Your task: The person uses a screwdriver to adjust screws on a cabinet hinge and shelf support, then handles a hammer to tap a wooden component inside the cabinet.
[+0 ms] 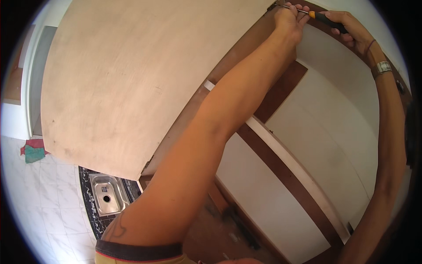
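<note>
While the right hand [351,28] grips its black-and-orange handle, the screwdriver [323,18] lies nearly level, tip pointing left, where the left hand [288,20] pinches its shaft against the cabinet's [246,35] top corner.

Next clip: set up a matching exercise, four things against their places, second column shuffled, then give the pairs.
Things:
1. screwdriver
2. steel sink
3. wristwatch
4. red and green cloth

Places:
A. on the white tiled floor at far left
B. on the right wrist
C. set in a dark speckled countertop, lower left
D. gripped in the right hand, shaft pinched by the left hand

Pairs: 1-D, 2-C, 3-B, 4-A
</note>
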### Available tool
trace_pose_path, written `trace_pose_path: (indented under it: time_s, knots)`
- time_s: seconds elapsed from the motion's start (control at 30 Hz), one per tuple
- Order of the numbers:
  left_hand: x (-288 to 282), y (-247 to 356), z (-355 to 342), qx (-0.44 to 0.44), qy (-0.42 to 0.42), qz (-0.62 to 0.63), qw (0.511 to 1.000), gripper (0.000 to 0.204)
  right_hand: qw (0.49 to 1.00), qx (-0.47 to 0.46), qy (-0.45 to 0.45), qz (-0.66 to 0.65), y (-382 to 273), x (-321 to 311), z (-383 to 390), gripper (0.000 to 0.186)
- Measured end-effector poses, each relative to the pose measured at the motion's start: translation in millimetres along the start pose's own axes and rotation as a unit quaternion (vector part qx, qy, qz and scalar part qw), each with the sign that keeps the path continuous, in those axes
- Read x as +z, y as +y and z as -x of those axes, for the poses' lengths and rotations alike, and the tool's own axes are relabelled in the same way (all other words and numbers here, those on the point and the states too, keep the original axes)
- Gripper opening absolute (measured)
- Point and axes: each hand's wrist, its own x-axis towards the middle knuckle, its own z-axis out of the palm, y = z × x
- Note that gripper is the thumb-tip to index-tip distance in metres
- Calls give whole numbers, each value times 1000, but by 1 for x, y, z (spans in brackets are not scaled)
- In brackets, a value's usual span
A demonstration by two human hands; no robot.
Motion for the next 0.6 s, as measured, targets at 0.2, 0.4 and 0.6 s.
trace_pose_path:
  time_s: [0.2,0.4,0.6]
  knots:
    - [1,-1,6,36,-22,-1,999,2,661,-428,259,559,46,19,9,44]
    - [10,54,82,-69,-15,-396,916,16,994,-33,77,-75,37,0,-20,39]
    - [-31,127,260,131,-298,-796,511,51,899,-232,191,319,33,26,10,20]
